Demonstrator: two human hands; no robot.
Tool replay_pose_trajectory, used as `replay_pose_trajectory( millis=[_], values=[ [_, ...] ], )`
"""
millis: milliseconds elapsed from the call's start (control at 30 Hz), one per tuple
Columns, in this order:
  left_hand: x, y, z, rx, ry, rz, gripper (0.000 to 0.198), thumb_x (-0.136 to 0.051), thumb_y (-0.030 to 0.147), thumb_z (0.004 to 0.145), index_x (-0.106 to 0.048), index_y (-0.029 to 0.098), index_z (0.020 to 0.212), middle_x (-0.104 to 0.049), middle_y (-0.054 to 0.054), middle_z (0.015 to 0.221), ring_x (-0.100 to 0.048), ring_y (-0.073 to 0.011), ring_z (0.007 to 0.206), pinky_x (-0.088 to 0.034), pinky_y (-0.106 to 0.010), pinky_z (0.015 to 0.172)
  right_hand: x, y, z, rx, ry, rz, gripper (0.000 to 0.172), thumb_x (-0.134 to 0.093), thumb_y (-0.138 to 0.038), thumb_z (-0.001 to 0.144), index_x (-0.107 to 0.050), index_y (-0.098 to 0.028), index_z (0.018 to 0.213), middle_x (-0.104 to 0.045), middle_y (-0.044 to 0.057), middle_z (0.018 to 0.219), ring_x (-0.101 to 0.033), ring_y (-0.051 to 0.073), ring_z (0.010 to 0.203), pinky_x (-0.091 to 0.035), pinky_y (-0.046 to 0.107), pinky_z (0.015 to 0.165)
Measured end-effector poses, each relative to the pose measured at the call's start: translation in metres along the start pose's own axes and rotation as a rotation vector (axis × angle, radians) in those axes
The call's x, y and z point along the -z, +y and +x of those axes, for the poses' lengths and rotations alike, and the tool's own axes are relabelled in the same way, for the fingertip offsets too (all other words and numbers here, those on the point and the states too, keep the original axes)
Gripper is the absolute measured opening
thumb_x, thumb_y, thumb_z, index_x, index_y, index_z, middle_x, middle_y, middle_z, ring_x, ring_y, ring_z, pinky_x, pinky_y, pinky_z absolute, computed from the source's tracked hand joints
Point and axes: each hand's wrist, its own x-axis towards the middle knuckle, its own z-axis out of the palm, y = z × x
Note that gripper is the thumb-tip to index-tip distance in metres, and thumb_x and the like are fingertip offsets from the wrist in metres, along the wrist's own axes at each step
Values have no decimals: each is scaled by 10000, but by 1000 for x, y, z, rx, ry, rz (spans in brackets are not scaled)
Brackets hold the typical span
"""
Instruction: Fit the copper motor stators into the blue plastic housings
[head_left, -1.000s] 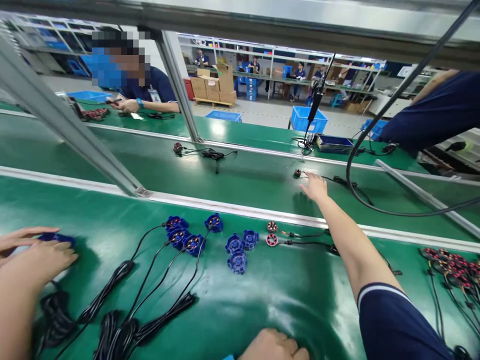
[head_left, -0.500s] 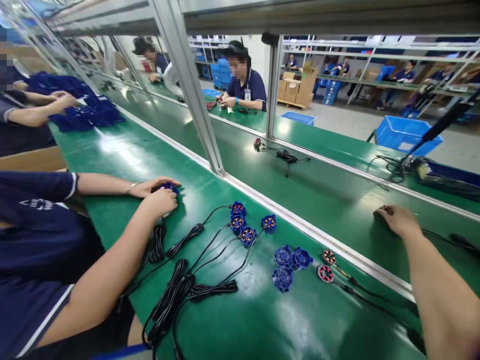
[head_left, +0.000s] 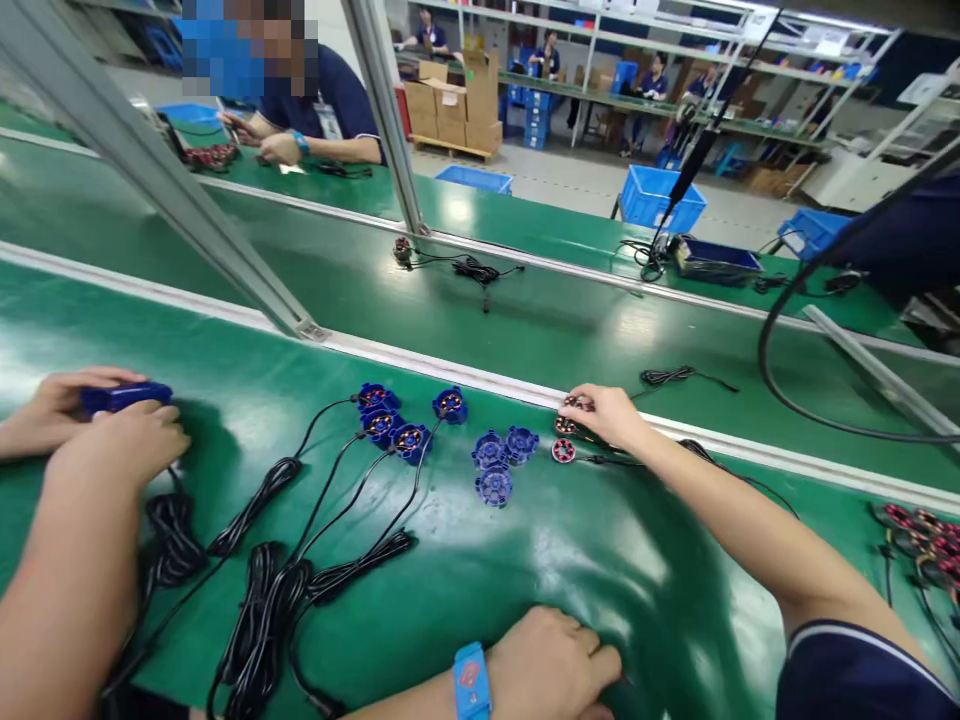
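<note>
My right hand reaches to the white rail and pinches a small round motor stator with copper coils. Under its fingers lies another stator, and just in front is a red-coiled stator with a black cable. At the lower edge, my left hand, below a blue wrist strap, is curled low over the green table; its fingertips are hidden. Three bare blue housings sit left of the stators. Farther left stand several blue housings with coils inside and cables attached.
At left, a co-worker's hands hold a blue housing. Bundled black cables lie at lower left. More red stators are at the right edge. A metal post rises from the rail; beyond runs a green belt.
The view has swung right. My right hand has come back from the green belt to the stators by the rail, still holding one. My left hand has come into view at the bottom.
</note>
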Motion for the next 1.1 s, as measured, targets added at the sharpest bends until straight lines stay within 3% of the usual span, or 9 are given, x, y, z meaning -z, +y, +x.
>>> replay_pose_trajectory(
  millis=[100, 200, 300, 400, 500, 600, 733, 900, 1100],
  values=[
    [30, 3, -10, 35, -46, -61, 426, -767, 560, 802, -605, 226, 1012, -715, 10, 877, -695, -180, 756, -494, -290, 641, 5, -4, -2, 80, -42, -19, 384, -485, -520, 986, -715, -248, 1130, -754, 38, 1052, -693, 192, 953, -518, 298, 874],
    [75, -1, -18, 171, 50, -71, 324, -739, 483, 855, -617, 239, 1029, -690, 7, 953, -671, -198, 874, -508, -318, 769, 31, 25, -4, 59, -24, -90, 397, -379, -399, 1023, -663, -244, 1254, -689, 40, 1264, -621, 210, 1151, -454, 346, 1041],
    [124, -33, -6, 277, 130, 99, 190, -582, 370, 979, -631, 215, 1078, -676, -37, 1015, -626, -228, 944, -490, -371, 833, 60, 76, -8, -105, 25, -200, 468, -430, -221, 931, -567, -172, 1376, -619, 113, 1359, -551, 289, 1248, -413, 452, 1090],
    [154, -86, 32, 387, 152, 297, 271, -498, 361, 1016, -632, 186, 1172, -644, -89, 1220, -578, -263, 1100, -460, -388, 909, 73, 123, -15, -258, 31, -290, 611, -504, -105, 785, -543, -159, 1392, -555, 149, 1428, -468, 355, 1339, -339, 546, 1129],
    [159, -127, 74, 438, 94, 379, 284, -518, 355, 1001, -644, 200, 1203, -638, -94, 1260, -578, -284, 1121, -447, -390, 905, 74, 151, -24, -334, 16, -315, 582, -515, -88, 757, -582, -148, 1331, -594, 164, 1371, -492, 338, 1325, -304, 541, 1151],
    [155, -143, 95, 428, 53, 410, 271, -537, 369, 984, -663, 223, 1175, -689, -97, 1108, -624, -285, 1031, -450, -383, 848, 78, 165, -39, -337, -10, -279, 433, -515, -142, 797, -645, -153, 1211, -677, 146, 1218, -585, 293, 1210, -334, 488, 1139],
    [155, -144, 95, 385, 11, 417, 276, -521, 362, 987, -649, 248, 1204, -690, -96, 1092, -651, -280, 1007, -446, -379, 840, 90, 173, -78, -289, -84, -133, 366, -528, -223, 822, -641, -202, 1169, -714, 70, 1131, -657, 211, 1039, -473, 327, 978],
    [161, -145, 89, 316, -43, 368, 297, -485, 372, 1003, -614, 273, 1251, -688, -73, 1158, -662, -256, 1044, -451, -356, 844, 92, 166, -140, -252, -99, 26, 384, -509, -375, 881, -530, -193, 1218, -707, 53, 1001, -659, 193, 876, -509, 332, 865],
    [161, -147, 78, 327, -54, 349, 450, -536, 551, 951, -579, 234, 1268, -693, -107, 1204, -659, -289, 1085, -457, -376, 888, 71, 135, -186, -176, -35, 64, 611, -710, -489, 759, -513, -225, 1274, -582, 113, 1313, -558, 289, 1202, -440, 441, 1033]
  ],
)
